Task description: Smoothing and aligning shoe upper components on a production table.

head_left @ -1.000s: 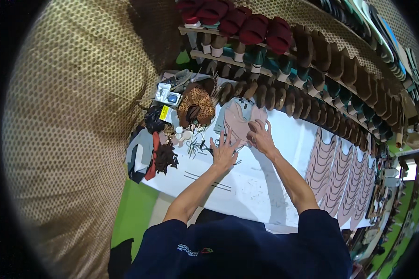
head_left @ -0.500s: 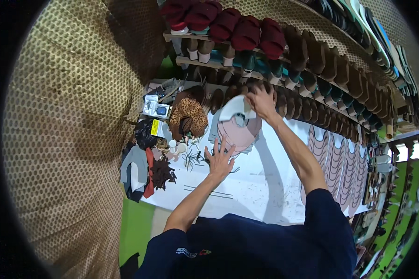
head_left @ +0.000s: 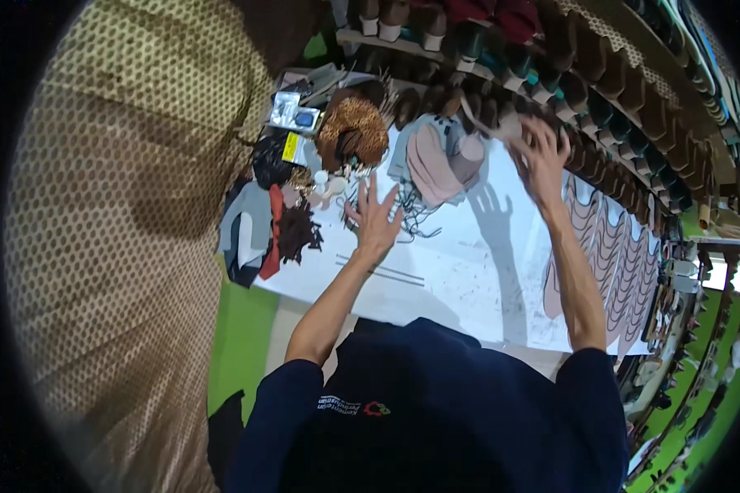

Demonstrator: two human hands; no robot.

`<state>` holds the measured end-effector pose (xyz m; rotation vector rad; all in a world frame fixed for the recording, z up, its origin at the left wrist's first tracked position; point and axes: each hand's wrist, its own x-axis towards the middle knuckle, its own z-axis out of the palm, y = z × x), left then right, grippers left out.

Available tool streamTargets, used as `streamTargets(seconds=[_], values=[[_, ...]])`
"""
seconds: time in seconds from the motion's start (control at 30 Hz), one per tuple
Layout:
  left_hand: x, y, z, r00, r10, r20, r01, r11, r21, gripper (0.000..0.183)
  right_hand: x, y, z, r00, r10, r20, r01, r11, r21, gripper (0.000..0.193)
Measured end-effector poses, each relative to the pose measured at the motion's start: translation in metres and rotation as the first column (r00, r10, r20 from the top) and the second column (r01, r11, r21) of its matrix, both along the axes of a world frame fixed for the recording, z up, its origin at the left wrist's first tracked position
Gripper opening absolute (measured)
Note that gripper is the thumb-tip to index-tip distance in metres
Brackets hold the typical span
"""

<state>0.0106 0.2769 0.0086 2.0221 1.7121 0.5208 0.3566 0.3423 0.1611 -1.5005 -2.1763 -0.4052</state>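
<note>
My left hand (head_left: 376,220) hovers over the white tabletop with fingers spread and nothing in it. Just beyond its fingers lie loose dark straps (head_left: 415,223). To its right is a stack of curved pink and grey shoe-upper pieces (head_left: 432,164), the pink ones bent upward. Off to the right of that stack, my raised right hand (head_left: 543,160) pinches a pale curved upper piece (head_left: 504,126) at its fingertips, blurred by motion and seen nearly edge-on.
Leopard-print pieces (head_left: 355,125), dark brown scraps (head_left: 298,228) and grey cut pieces (head_left: 251,215) lie on the left. Overlapping pink pieces (head_left: 588,246) line the right side. Racks of shoes (head_left: 543,86) run behind the table (head_left: 460,275). A patterned curtain (head_left: 140,246) hangs at the left.
My right hand has moved right, away from the stack, with the pale piece. My left hand has come off the stack's near edge. The view has shifted, and the pink pieces now bend upward.
</note>
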Motion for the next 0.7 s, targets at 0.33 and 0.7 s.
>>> streamTargets(seconds=[0.33, 0.7], values=[[-0.102, -0.151, -0.021, 0.927, 0.359, -0.107, -0.359, 0.933, 0.018, 0.058, -0.038, -0.304, -0.16, 0.984, -0.15, -0.097, 0.086, 0.874, -0.478, 0.013], [-0.11, -0.221, -0.035, 0.893, 0.404, -0.197, -0.424, 0.903, -0.073, 0.051, -0.063, -0.375, -0.168, 0.945, -0.251, -0.211, 0.119, 0.863, -0.49, 0.021]])
